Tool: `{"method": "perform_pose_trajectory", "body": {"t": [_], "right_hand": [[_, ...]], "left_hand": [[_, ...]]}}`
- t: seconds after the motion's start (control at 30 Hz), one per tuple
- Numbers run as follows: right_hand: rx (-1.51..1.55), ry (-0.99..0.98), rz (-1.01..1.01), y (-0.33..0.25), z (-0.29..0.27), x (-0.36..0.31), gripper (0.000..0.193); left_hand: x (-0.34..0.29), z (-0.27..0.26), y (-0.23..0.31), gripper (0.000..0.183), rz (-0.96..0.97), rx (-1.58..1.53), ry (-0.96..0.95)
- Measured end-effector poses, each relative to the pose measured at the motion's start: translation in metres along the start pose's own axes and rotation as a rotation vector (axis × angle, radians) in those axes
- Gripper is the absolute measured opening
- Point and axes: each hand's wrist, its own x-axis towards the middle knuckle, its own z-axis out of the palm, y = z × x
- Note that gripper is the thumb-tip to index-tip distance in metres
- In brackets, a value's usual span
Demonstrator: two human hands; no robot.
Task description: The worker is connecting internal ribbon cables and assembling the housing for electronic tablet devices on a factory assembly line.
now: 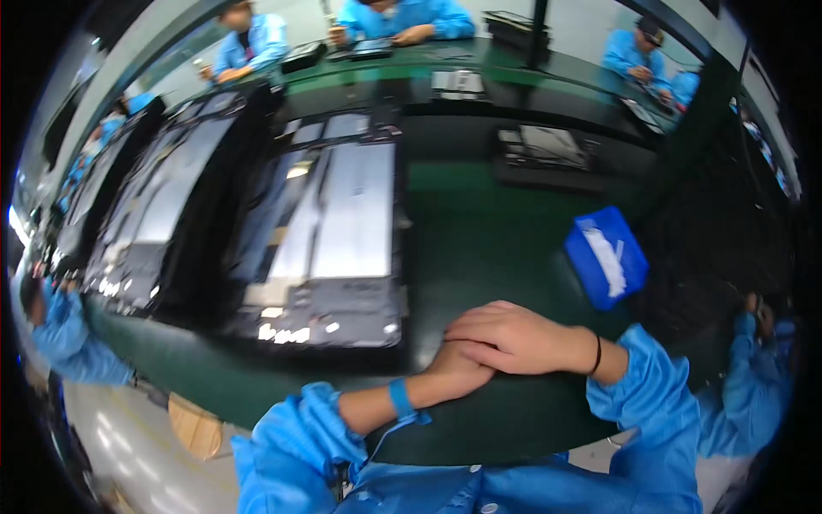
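My right hand (512, 336) lies flat across the back of my left hand (458, 370) on the green table, with nothing seen in its grasp. The left hand's fingers are mostly hidden beneath it. A blue wrist strap (400, 398) with a cord circles my left wrist, and a dark band (597, 354) my right. Nearest to the left hand is a black tray of opened flat electronic devices (355, 210), with silver panels and dark boards. To the right of the hands sits a small blue bin (629, 253) bearing a white strip.
More black trays of devices (184, 188) stand at the left. Farther back lie a dark tray with parts (548, 150) and a pale panel piece (458, 83). Co-workers in blue (407, 21) sit across and at both sides. A wooden stool (195, 426) is at lower left.
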Motion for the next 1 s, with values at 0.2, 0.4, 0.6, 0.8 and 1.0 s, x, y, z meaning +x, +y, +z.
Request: {"method": "perform_pose_trajectory", "body": {"t": [0.2,0.4,0.6,0.8,1.0], "right_hand": [[-0.120,-0.122,0.125,0.015,-0.111,0.046,0.026],[-0.791,0.198,0.599,0.196,-0.222,0.048,0.031],[-0.726,0.064,0.929,0.308,-0.236,0.054,0.054],[-0.434,0.017,0.972,0.355,-0.245,0.063,0.052],[-0.370,-0.329,0.979,0.290,-0.227,0.080,0.068]], "left_hand": [[0.006,-0.009,0.009,0.017,0.262,0.119,0.047],[0.009,-0.004,0.009,0.016,0.335,0.067,0.043],[0.008,-0.003,0.004,0.011,0.256,0.060,0.034],[0.011,-0.011,0.010,0.014,0.200,-0.018,-0.012],[0.012,-0.015,0.005,0.016,0.180,-0.005,-0.022]]}}
